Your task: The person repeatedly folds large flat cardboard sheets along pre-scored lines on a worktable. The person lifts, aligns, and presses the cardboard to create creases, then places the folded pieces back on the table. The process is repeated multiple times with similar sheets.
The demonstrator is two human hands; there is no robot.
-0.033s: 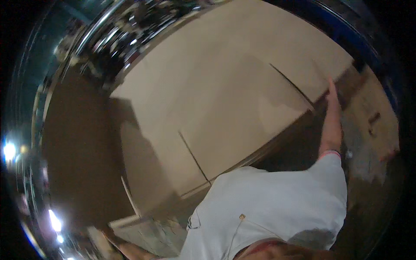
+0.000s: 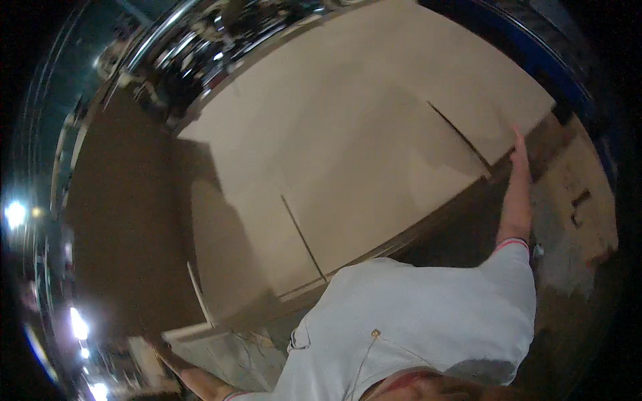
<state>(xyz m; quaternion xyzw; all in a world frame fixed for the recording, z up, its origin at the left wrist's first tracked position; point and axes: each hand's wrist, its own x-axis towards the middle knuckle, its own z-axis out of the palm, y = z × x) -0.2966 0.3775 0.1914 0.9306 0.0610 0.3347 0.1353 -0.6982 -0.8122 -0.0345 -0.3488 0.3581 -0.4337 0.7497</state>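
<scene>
Overhead, a large flattened cardboard sheet with slit flaps fills most of the view, tilted from upper right down to lower left. The right hand reaches up along its right edge, fingers stretched out straight and flat against the board near a slit, gripping nothing. The left hand sits by the sheet's lower left corner, too dim to tell its grip.

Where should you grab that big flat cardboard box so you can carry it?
Probably by its two far-apart edges, one hand on each side. The flattened cardboard box is wide, thin and floppy, so a middle grip would not work. The right hand already reaches its right edge; the left hand is near the lower left corner.
</scene>
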